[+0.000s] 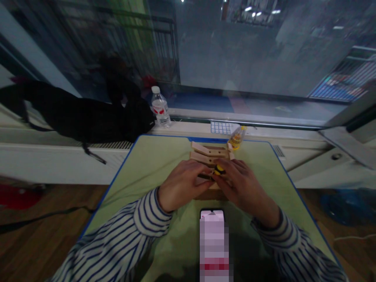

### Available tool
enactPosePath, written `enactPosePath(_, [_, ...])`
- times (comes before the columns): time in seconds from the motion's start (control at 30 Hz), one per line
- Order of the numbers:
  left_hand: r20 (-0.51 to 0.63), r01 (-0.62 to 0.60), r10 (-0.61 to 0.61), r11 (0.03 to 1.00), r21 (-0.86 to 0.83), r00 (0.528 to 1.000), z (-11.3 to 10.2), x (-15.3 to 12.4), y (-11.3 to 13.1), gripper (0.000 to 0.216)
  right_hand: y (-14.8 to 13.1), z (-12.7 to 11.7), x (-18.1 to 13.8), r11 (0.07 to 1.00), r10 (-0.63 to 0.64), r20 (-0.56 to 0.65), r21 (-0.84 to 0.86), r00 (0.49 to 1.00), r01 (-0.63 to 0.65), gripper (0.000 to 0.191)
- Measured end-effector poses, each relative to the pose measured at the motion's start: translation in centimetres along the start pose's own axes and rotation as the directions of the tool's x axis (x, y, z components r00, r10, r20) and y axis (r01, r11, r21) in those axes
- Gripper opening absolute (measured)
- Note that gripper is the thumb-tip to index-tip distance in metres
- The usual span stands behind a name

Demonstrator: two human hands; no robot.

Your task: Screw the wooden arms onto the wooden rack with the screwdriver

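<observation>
Well inside table edges (pixel 202 139), both hands (pixel 182 182) (pixel 245 188)

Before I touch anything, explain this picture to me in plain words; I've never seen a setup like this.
There is no machine here, only a person's two bare hands in striped sleeves. The single picture comes from a camera worn on the head, looking forward and down.

On the pale green table lie wooden pieces with holes in them. Nearer the person is a phone, its screen blurred out. A small clear-and-yellow container stands toward the far edge.

The right hand holds a small yellow-and-black thing at its fingertips; it is too small to name. The left hand reaches in beside it, but its exact grip is hidden.
</observation>
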State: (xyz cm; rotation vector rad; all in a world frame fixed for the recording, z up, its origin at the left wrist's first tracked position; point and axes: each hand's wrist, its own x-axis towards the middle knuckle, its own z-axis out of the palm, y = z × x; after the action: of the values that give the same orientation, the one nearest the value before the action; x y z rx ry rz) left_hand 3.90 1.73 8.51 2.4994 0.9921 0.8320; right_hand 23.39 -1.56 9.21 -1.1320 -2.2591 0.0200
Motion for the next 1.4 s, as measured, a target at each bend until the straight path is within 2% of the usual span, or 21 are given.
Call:
enactPosePath(0.1, [-0.004, -0.004, 0.004, 1.000, 0.029, 1.000, 0.8, 0.6, 0.3, 0.015, -0.2, -0.1, 0.0, 1.000, 0.002, 0.008, -0.021, 1.000, -0.002, 0.031])
enactPosePath(0.27, [0.021, -0.021, 0.021, 1.000, -0.021, 1.000, 1.2, 0.5, -0.3, 0.010, -0.3, -0.3, 0.2, 1.000, 0.003, 0.035, -0.027, 0.999, -0.002, 0.034])
enactPosePath(0.43, [0.026, -0.054, 0.054, 0.998, -0.020, 0.998, 1.3, 0.7, -0.6, 0.016, -0.5, -1.5, 0.9, 1.000, -0.006, 0.056, 0.031, 0.998, 0.005, 0.038])
enactPosePath(0.6, [0.044, -0.089, 0.092, 0.994, -0.062, 0.995, 1.2, 0.9, -0.8, 0.018, -1.2, -2.8, 1.9, 1.000, -0.026, 0.182, 0.007, 0.983, 0.026, 0.026])
enactPosePath(0.7, [0.066, -0.093, 0.100, 0.990, -0.107, 0.993, 1.1, 1.0, -0.8, 0.019, -1.5, -3.0, 2.1, 0.999, -0.024, 0.222, -0.016, 0.975, 0.028, 0.027])
enactPosePath(1.23, [0.098, -0.152, 0.169, 0.976, -0.158, 0.981, 1.2, 1.2, -1.3, 0.012, -1.6, -2.2, 1.2, 1.000, -0.008, 0.146, -0.016, 0.989, 0.010, 0.028])
enactPosePath(1.4, [0.061, -0.168, 0.183, 0.968, -0.187, 0.981, 1.2, 1.1, -1.4, 0.015, -1.7, -2.1, 1.1, 1.000, -0.009, 0.136, -0.026, 0.991, 0.012, 0.026])
